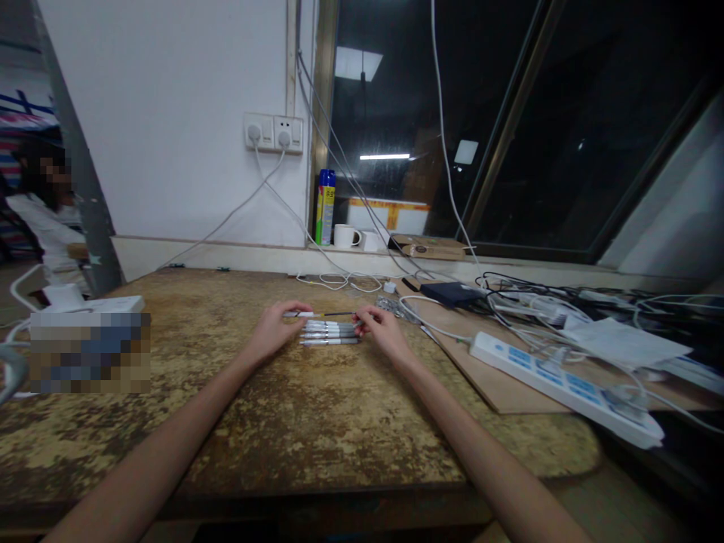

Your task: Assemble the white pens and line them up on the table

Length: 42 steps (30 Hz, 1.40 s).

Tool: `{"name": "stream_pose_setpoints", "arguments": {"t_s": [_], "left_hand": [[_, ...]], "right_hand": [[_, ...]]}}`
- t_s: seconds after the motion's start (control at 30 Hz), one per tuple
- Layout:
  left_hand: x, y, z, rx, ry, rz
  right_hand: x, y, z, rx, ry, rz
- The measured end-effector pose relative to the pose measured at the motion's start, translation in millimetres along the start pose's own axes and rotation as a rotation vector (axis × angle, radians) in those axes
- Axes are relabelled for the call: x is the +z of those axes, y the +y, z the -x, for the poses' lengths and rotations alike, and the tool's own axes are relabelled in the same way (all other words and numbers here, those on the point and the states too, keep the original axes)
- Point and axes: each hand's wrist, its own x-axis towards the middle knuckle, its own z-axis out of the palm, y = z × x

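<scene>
Several white and grey pens (329,332) lie side by side on the worn wooden table (271,430). Just beyond their upper left end, my left hand (278,324) is closed on a white pen barrel (299,314). A thin dark refill (339,313) extends from the barrel's right end toward my right hand (376,324). The fingers of my right hand are pinched together near the refill's tip, at the right ends of the pens. What they hold is too small to make out.
At the right, a white power strip (566,388) crosses a brown board (486,377) near tangled cables and a dark box (452,294). A spray can (325,207) and white mug (345,236) stand on the sill. A person (45,204) is at far left.
</scene>
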Motion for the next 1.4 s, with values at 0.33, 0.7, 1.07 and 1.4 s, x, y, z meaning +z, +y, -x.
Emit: {"name": "stream_pose_setpoints", "arguments": {"t_s": [0.33,0.7,1.07,1.4], "left_hand": [[0.8,-0.7,-0.4,-0.003,0.005,0.006],[1.5,-0.6,-0.6,0.002,-0.006,0.032],[1.2,-0.1,0.2,-0.006,-0.019,0.041],[2.4,-1.6,-1.0,-0.021,-0.04,0.076]], "right_hand": [[-1.5,-1.4,1.4,0.057,-0.027,-0.068],[-2.0,1.0,0.6,0.092,-0.016,-0.116],[-2.2,-1.1,1.6,0.137,0.021,-0.185],[-1.9,-5.0,3.1,0.156,0.048,-0.193]]}}
